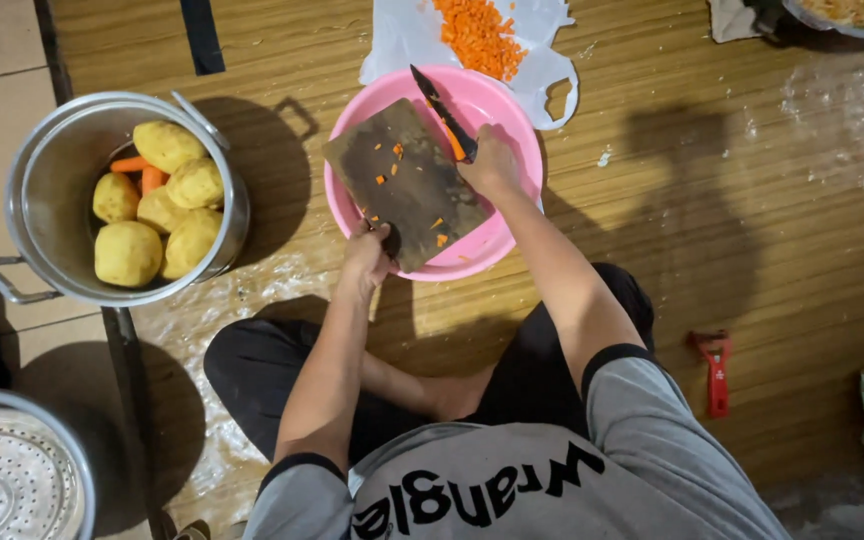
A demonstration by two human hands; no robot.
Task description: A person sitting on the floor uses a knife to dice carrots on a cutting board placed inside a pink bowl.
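Scraping's about done I'd say: your left hand (370, 250) grips the dark wooden chopping board (404, 182) tilted over the pink plastic basin (497, 105), right hand (489, 165) clutching the black-handled knife (442, 110), so next flick off those last orange carrot bits (395, 152).

Glossy pink plastic basin (512, 110); worn, matt, dark-stained wooden cutting board (407, 185); shiny brushed-metal pot (47, 190); smooth-skinned peeled potatoes (128, 253); grained wood-look floor (752, 250); thin white plastic bag (402, 35); red plastic peeler (717, 370).
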